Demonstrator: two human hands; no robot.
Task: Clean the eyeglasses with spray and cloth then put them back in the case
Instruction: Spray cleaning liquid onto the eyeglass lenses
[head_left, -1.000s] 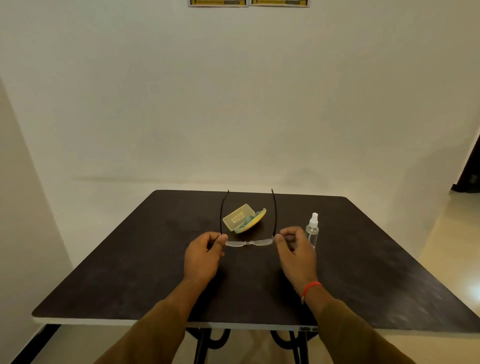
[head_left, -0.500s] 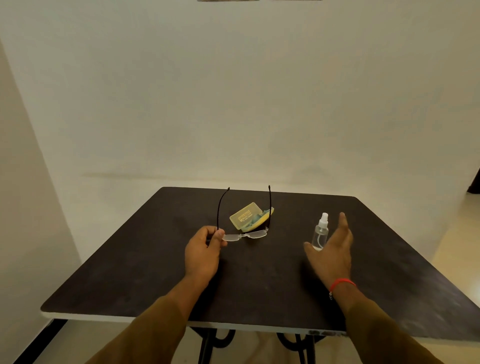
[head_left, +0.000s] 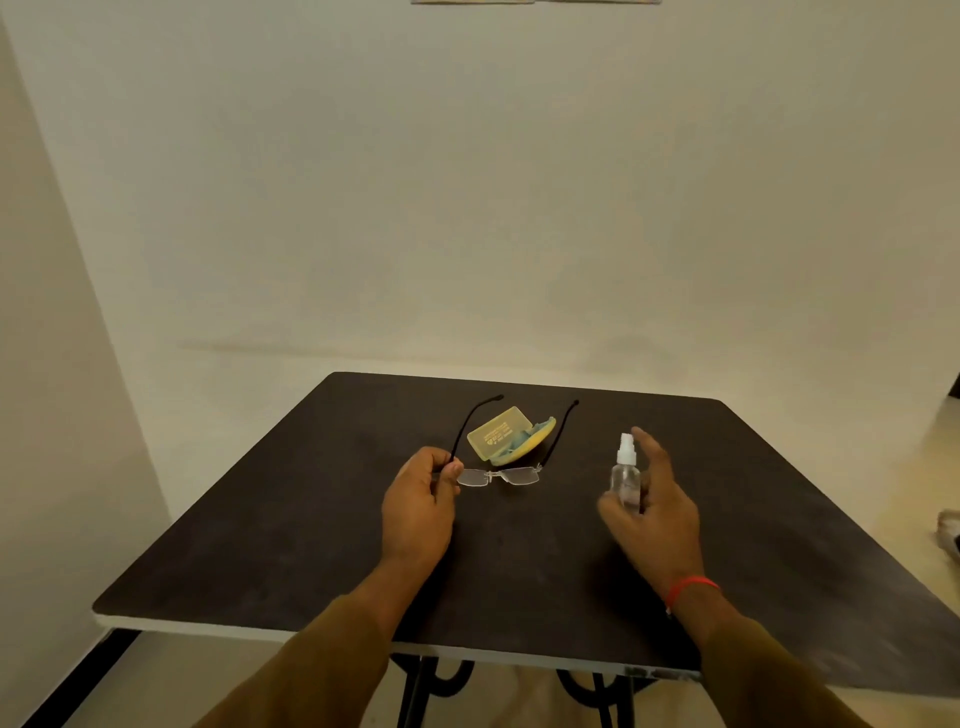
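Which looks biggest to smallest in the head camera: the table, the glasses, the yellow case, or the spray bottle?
1. Dark square table.
2. Rimless eyeglasses with thin black arms, spread wide open.
3. Open yellow plastic case.
4. Small clear spray bottle.

The case and bottle look close in size, so that order is unsure.

We are finding only one piece of print, a few short dark lines on the pale yellow lid of the open case (head_left: 500, 433) lying on the table (head_left: 291, 530), and they are coming out too small and blurred for us to read a single word. At the top edge of the wall (head_left: 467, 208) we are catching the bottom strips of two posted sheets (head_left: 535, 2), but they are showing us no legible letters or numbers.
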